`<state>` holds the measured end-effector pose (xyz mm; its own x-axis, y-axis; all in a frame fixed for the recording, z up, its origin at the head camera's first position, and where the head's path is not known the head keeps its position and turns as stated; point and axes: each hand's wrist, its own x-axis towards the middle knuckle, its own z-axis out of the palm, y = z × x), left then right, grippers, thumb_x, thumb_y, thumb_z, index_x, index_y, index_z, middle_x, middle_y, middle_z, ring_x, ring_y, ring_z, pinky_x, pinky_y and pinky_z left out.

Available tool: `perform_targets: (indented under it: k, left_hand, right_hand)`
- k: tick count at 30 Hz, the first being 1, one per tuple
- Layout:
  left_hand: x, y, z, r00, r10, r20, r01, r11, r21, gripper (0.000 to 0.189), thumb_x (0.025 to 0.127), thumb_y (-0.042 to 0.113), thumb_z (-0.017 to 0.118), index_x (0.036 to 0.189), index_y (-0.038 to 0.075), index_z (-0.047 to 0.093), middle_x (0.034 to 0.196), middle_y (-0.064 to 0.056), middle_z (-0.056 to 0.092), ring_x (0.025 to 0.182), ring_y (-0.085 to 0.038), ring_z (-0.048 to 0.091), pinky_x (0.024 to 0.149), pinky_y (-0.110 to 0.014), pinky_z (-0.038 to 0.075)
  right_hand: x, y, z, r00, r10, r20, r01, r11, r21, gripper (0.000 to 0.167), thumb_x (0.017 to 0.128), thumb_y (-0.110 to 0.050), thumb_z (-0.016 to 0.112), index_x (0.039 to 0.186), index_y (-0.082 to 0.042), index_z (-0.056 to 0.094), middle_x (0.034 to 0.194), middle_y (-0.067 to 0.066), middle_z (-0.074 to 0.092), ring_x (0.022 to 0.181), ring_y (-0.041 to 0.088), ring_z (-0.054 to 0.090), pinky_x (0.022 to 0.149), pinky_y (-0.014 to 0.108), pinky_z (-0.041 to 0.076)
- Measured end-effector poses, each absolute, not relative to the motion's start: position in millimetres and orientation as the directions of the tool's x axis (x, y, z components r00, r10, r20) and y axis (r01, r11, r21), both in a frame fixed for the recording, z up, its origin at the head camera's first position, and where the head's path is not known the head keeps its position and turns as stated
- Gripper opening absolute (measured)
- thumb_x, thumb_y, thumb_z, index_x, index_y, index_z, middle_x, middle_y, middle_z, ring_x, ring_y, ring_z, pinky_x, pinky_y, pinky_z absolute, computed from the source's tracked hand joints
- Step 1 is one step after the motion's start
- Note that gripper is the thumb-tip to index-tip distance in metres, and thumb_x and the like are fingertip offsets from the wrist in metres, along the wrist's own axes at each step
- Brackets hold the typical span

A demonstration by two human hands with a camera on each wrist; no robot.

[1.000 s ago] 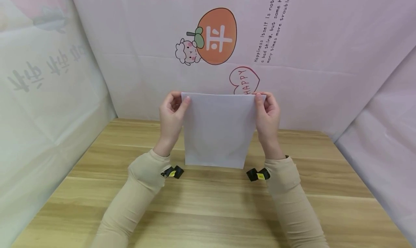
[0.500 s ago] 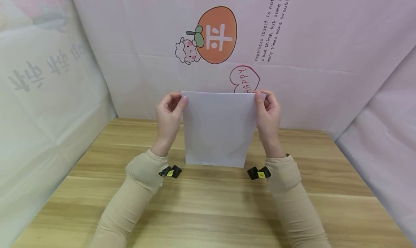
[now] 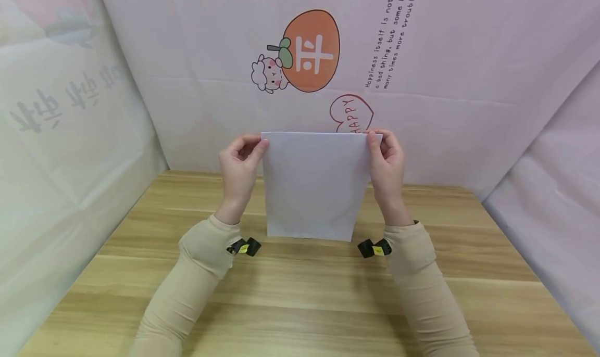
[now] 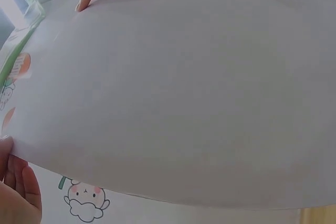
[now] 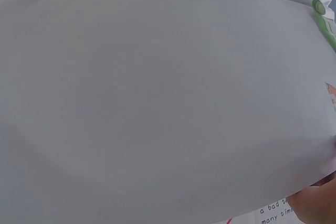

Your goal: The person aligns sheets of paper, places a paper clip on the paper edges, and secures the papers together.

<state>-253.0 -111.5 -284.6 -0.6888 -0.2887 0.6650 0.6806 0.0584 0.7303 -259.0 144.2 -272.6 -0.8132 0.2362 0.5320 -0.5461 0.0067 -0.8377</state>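
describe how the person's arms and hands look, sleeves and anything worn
The sleeves are beige and long, with creases. A small black device with a yellow label juts from each cuff. The left hand and right hand are bare, without gloves.

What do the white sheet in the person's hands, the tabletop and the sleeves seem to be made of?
White sheet: most likely paper, matte; it is thin-edged and bows gently in the wrist views.
Tabletop: wood or a wood-look laminate with a soft sheen; streaky grain shows, but I can't tell which.
Sleeves: matte fabric, perhaps stretchy; they crease into small folds.
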Motion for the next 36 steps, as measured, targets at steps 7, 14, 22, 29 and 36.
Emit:
perform_targets:
  k: [7,14,22,29,36]
  left_hand:
    - [-254.1,-111.5,-285.1,-0.689,-0.292,0.663,0.692,0.006,0.722,0.022,0.082,0.008,0.073,0.089,-0.012,0.067,0.078,0.008,0.064,0.073,-0.008,0.06,0.068,-0.017,0.05]
    - [-254.4,-111.8,-285.9,-0.69,-0.281,0.667,0.696,-0.008,0.718,0.021,0.082,0.005,0.072,0.09,-0.013,0.066,0.077,0.01,0.064,0.073,-0.007,0.059,0.068,-0.017,0.049]
    - [-255.2,-111.3,-286.7,-0.703,-0.283,0.653,0.686,-0.028,0.727,0.019,0.082,-0.001,0.07,0.092,-0.016,0.064,0.077,0.01,0.062,0.072,-0.005,0.057,0.067,-0.015,0.048]
    - [-253.7,-110.0,-285.9,-0.696,-0.284,0.659,0.696,-0.042,0.717,0.021,0.082,0.002,0.071,0.091,-0.015,0.064,0.077,0.011,0.064,0.071,-0.006,0.059,0.067,-0.017,0.049]
    - [-253.4,-109.3,-285.5,-0.693,-0.275,0.667,0.702,-0.044,0.711,0.022,0.082,0.004,0.072,0.091,-0.015,0.064,0.078,0.012,0.065,0.073,-0.006,0.059,0.068,-0.017,0.05]
  right_hand:
    - [-258.3,148.1,-276.4,-0.809,0.228,0.541,-0.549,0.036,-0.835,0.018,0.095,-0.03,0.057,0.098,-0.013,0.059,0.093,0.0,0.062,0.083,0.014,0.058,0.073,0.024,0.049]
    - [-259.2,155.4,-285.9,-0.826,0.223,0.518,-0.529,0.014,-0.849,0.02,0.095,-0.031,0.057,0.1,-0.012,0.06,0.093,0.001,0.061,0.081,0.013,0.054,0.07,0.021,0.046]
    - [-260.5,162.5,-299.4,-0.851,0.22,0.477,-0.493,-0.021,-0.87,0.025,0.097,-0.034,0.051,0.097,-0.01,0.058,0.095,0.003,0.058,0.087,0.015,0.057,0.076,0.023,0.05]
    - [-263.8,167.8,-313.9,-0.878,0.198,0.436,-0.453,-0.047,-0.89,0.027,0.098,-0.036,0.048,0.098,-0.012,0.06,0.096,0.004,0.06,0.09,0.017,0.059,0.079,0.024,0.052]
    - [-267.9,172.1,-325.3,-0.901,0.195,0.387,-0.405,-0.058,-0.913,0.024,0.098,-0.033,0.049,0.095,-0.013,0.061,0.093,0.003,0.061,0.084,0.012,0.06,0.076,0.023,0.052]
